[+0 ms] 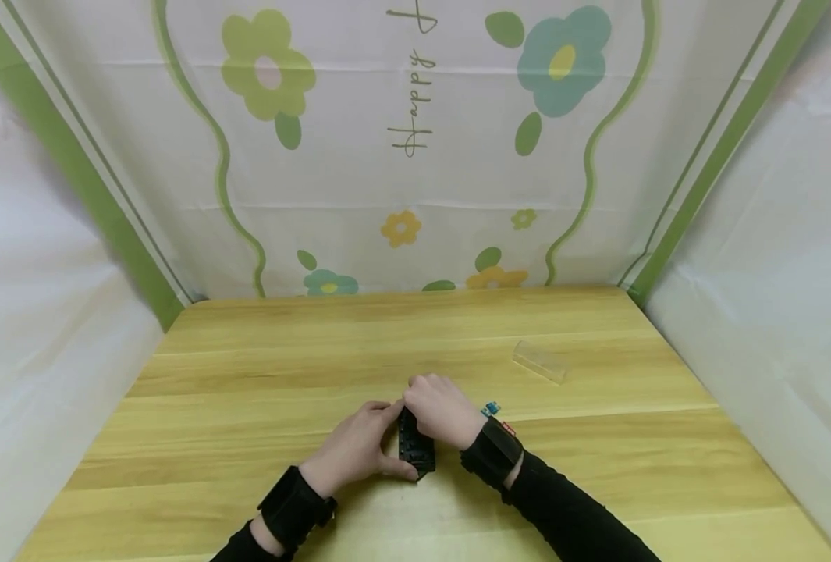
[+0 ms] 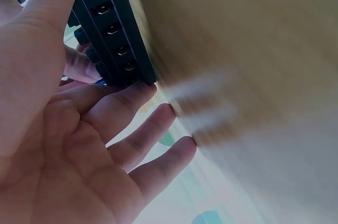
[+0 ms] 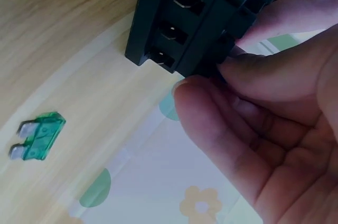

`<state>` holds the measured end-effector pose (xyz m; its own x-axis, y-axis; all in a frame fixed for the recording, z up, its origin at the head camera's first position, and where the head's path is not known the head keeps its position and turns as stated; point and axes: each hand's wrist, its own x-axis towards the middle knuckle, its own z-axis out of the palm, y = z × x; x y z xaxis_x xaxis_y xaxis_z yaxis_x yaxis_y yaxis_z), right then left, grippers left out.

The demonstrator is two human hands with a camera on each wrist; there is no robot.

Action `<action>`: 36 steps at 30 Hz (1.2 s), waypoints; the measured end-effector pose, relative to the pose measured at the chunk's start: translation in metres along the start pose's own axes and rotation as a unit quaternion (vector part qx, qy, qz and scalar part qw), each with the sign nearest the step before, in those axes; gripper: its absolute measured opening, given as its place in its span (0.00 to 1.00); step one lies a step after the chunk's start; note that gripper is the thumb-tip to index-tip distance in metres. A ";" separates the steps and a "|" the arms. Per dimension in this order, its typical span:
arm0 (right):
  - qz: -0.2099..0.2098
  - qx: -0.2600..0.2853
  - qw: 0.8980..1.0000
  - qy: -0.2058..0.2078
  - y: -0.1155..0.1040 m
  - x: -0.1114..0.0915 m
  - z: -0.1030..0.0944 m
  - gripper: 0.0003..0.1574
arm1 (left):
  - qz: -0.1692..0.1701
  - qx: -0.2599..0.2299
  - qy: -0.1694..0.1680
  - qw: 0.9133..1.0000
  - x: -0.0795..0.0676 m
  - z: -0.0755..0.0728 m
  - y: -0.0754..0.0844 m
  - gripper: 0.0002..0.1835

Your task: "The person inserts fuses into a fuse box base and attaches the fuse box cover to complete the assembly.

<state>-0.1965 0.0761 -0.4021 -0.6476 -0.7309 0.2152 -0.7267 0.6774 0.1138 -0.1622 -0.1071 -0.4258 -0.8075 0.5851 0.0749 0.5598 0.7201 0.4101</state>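
Observation:
A black fuse block (image 1: 416, 446), with a row of slots holding metal contacts, stands on the table between both hands. My left hand (image 1: 359, 446) holds it lengthwise, thumb at the near end and index finger at the far end; the other fingertips rest on the tabletop. At the far end, my right hand (image 1: 445, 407) pinches the block's corner with thumb and curled fingers. Its fingertips cover that end, so any small piece between them is hidden. Beside the block, in the right wrist view, lies a green blade fuse (image 3: 43, 137) with two metal prongs.
Small blue-green fuses (image 1: 491, 408) lie on the table just beyond the right wrist. Farther back to the right is a clear plastic cover (image 1: 539, 363). White flowered cloth (image 1: 359, 179) hangs behind the wooden table (image 1: 246, 375) and along both sides.

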 end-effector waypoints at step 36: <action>-0.015 0.061 0.998 -0.003 0.014 0.002 -0.002 0.08 | -0.003 -0.013 -0.008 1.000 -0.002 -0.003 0.000 0.58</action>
<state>-0.2072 0.0844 -0.3983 -0.6264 -0.7511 0.2084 -0.7678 0.6407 0.0016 -0.1613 -0.1098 -0.4237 -0.8074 0.5870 0.0586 0.5501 0.7133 0.4342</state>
